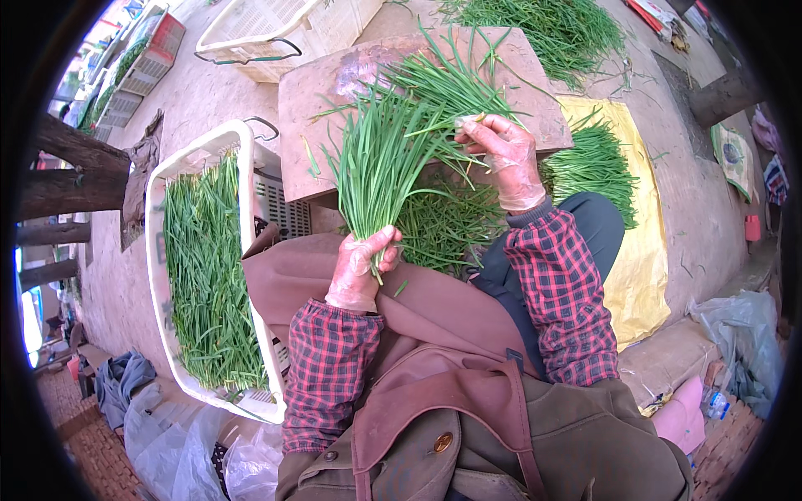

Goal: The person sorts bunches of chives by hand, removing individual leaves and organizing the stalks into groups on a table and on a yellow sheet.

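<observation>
Filling left hand (359,267), green bunch (376,171), stalks (430,129) in right hand (504,153)

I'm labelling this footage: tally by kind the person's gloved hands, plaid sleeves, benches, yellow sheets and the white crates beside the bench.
Gloved hands: 2 (left hand, right hand)
Plaid sleeves: 2
Bench: 1
Yellow sheet: 1
White crates: 2
Total: 8

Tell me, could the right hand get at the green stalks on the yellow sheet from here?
Probably yes: only the table's corner seems to lie between the right hand and the green stalks, though that hand's fingers appear to pinch a few leaves.
</observation>
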The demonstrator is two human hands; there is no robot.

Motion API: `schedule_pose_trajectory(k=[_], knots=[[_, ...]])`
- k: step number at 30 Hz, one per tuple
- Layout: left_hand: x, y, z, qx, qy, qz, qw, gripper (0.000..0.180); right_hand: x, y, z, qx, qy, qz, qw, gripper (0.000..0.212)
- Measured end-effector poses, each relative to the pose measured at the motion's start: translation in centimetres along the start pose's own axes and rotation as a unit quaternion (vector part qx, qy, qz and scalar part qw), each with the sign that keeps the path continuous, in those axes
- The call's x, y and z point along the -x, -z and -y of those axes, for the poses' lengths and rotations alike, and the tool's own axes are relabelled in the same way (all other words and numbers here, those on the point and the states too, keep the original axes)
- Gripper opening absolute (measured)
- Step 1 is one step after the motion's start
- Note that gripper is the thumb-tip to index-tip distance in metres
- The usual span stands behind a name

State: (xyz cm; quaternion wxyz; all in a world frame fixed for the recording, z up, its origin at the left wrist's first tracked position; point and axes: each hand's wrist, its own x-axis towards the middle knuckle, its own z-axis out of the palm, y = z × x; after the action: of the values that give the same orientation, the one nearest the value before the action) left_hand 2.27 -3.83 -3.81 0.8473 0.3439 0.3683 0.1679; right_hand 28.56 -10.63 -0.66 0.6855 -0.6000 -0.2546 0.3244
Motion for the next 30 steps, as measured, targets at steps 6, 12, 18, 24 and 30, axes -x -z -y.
schedule_pose_trajectory(k=[6,12,18,24,30], knots=[[0.0,-0.5,-0.3,0.035,0.021,0.009,0.999,0.023,3.7,-1.1,-1.5,-0.057,-0.037,0.182,0.981,0.019],[0.0,-0.6,-0.2,0.050,0.039,0.017,0.998,0.029,5.2,-1.9,-3.0,0.016,-0.012,0.249,0.968,0.013],[-0.2,-0.1,0.0,0.043,0.030,0.036,0.998,0.020,6.6,-3.1,-3.0,0.031,0.024,0.228,0.973,0.010],[0.0,-0.4,-0.1,0.008,-0.037,-0.021,0.999,0.017,7.3,-3.1,-2.8,0.027,-0.016,0.188,0.982,0.015],[-0.1,-0.7,-0.2,-0.025,-0.048,-0.018,0.998,0.025,7.4,-3.0,-3.3,-0.062,-0.262,0.148,0.952,0.030]])
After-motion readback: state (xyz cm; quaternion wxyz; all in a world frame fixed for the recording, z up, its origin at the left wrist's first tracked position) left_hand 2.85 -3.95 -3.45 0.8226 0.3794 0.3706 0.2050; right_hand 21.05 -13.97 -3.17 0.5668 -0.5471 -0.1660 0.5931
